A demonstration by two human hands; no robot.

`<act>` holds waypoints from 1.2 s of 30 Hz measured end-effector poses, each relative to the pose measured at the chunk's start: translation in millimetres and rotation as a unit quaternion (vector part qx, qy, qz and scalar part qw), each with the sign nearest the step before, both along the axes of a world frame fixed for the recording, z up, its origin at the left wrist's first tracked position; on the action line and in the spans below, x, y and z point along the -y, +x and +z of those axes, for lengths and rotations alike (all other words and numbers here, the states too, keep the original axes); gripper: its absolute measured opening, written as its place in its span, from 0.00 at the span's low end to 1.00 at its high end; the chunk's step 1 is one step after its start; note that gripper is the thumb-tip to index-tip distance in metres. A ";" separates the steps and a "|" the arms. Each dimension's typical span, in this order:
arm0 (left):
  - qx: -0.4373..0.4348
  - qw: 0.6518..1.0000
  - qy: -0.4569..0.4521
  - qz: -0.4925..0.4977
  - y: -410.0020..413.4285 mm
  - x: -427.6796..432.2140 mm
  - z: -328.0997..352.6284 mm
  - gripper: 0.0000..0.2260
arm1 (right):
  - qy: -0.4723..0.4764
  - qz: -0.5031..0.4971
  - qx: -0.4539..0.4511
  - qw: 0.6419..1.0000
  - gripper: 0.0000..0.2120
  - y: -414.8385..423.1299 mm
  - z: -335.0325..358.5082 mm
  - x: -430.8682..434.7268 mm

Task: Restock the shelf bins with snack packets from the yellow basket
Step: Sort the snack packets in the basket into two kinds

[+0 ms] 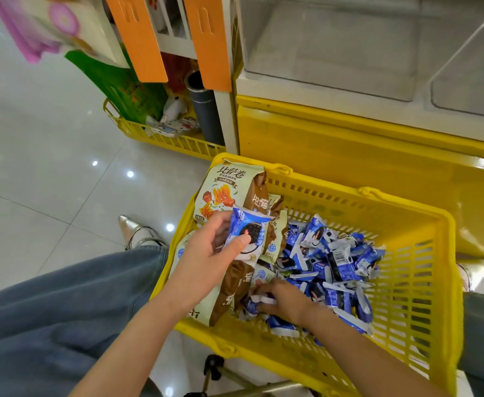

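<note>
Fig. A blue cookie packet (248, 236) is pinched in the left hand (206, 253) over the yellow basket (407, 224), at 10 o'clock of the packet pile (335, 262). The pile's 7 o'clock edge is gripped by the curled right hand (284, 300).

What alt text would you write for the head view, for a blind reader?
A person's left hand holds a blue cookie packet over a yellow basket, while the right hand grips packets in the blue pile. Beige and brown snack bags lie at the basket's left; clear shelf bins stand beyond.
</note>
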State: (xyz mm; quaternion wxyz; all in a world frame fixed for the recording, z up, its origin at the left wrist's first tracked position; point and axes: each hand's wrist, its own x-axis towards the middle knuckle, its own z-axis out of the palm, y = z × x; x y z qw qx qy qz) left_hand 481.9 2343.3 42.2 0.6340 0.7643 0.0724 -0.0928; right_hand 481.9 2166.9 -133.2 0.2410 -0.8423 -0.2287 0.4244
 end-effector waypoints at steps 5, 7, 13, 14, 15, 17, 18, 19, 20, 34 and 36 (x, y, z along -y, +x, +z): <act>-0.005 1.000 0.004 -0.004 -4.4 11.2 4.0 0.11 | 0.030 -0.078 0.045 0.995 0.16 9.3 34.3 44.6; -0.023 1.000 0.005 -0.017 -5.8 21.1 0.7 0.10 | 0.026 -0.111 0.102 0.988 0.13 15.0 47.5 72.2; -0.143 0.982 0.081 -0.091 -8.2 59.2 -34.5 0.12 | -0.074 -0.118 0.154 0.978 0.12 8.7 67.8 132.2; -0.158 0.977 0.092 -0.107 -9.3 66.2 -43.1 0.11 | -0.121 -0.065 0.137 0.981 0.14 5.9 68.2 137.6; -0.171 0.973 0.098 -0.119 -10.7 72.9 -52.4 0.11 | -0.160 -0.011 0.106 0.981 0.16 3.5 69.2 141.4; -0.190 0.966 0.114 -0.136 -13.6 85.2 -71.5 0.11 | -0.180 0.026 0.048 0.982 0.17 1.9 71.9 145.9; -0.192 0.962 0.130 -0.143 -14.1 90.6 -81.0 0.10 | -0.152 -0.013 0.043 0.987 0.15 2.4 73.1 146.4; -0.192 0.959 0.147 -0.146 -13.4 95.3 -90.0 0.09 | -0.109 -0.086 0.058 0.989 0.13 4.1 75.1 145.7; -0.191 0.957 0.160 -0.150 -11.2 99.2 -98.1 0.09 | -0.069 -0.170 0.094 0.979 0.11 7.4 76.1 144.5; -0.128 0.943 0.290 -0.104 66.9 143.5 -173.6 0.25 | -0.179 -0.296 0.045 0.937 0.46 68.5 15.7 142.5; -0.118 0.936 0.322 -0.083 68.9 149.7 -180.3 0.26 | -0.183 -0.299 0.030 0.936 0.47 69.7 11.9 144.0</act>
